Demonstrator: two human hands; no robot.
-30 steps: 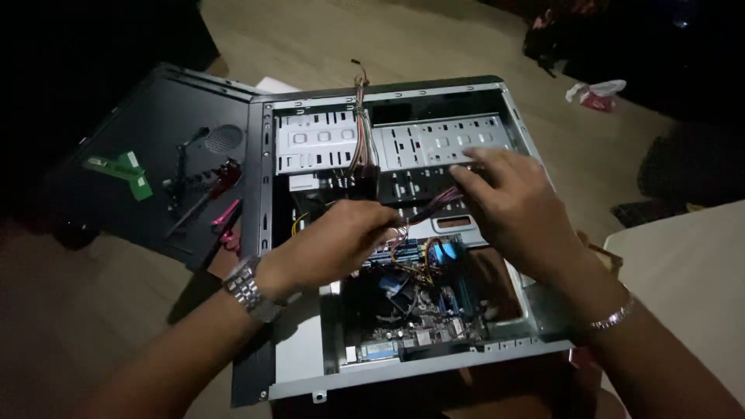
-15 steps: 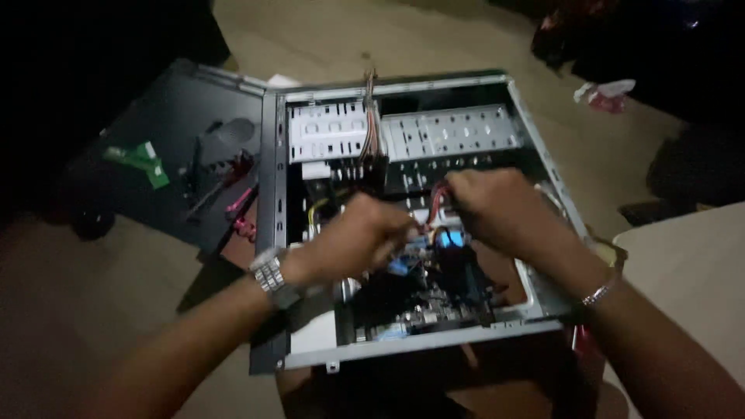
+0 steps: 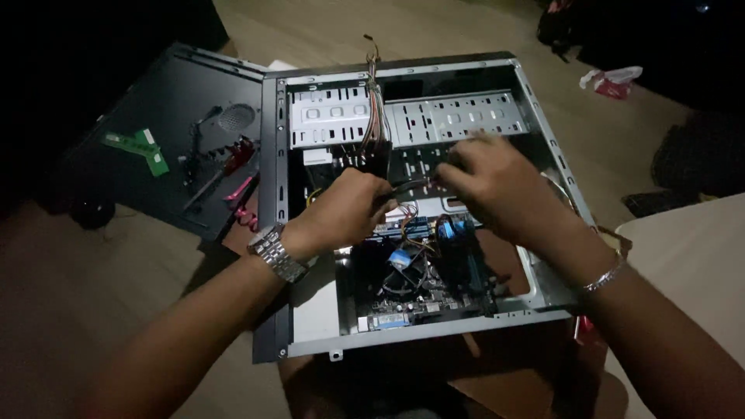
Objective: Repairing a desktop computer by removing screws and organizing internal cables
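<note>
An open computer case [image 3: 273,233] lies on its side, with the motherboard [image 3: 434,287] and blue connectors showing inside. My left hand [image 3: 349,209], a metal watch on its wrist, is inside the case with its fingers closed on a black cable [image 3: 410,186]. My right hand [image 3: 497,190], a thin bracelet on its wrist, pinches the other end of that cable just below the silver drive cage [image 3: 454,116]. A bundle of coloured wires [image 3: 375,116] hangs down between the two cage sections. The cable's ends are hidden by my fingers.
The black side panel [image 3: 178,85] lies to the left of the case and carries a green memory stick [image 3: 136,147] and red-handled screwdrivers [image 3: 233,159]. A crumpled white and red wrapper [image 3: 613,79] lies at the far right. A white surface [image 3: 698,264] is at right.
Both hands have moved up from over the motherboard toward the drive cage. The flat black part under my right hand a second ago is out of sight.
</note>
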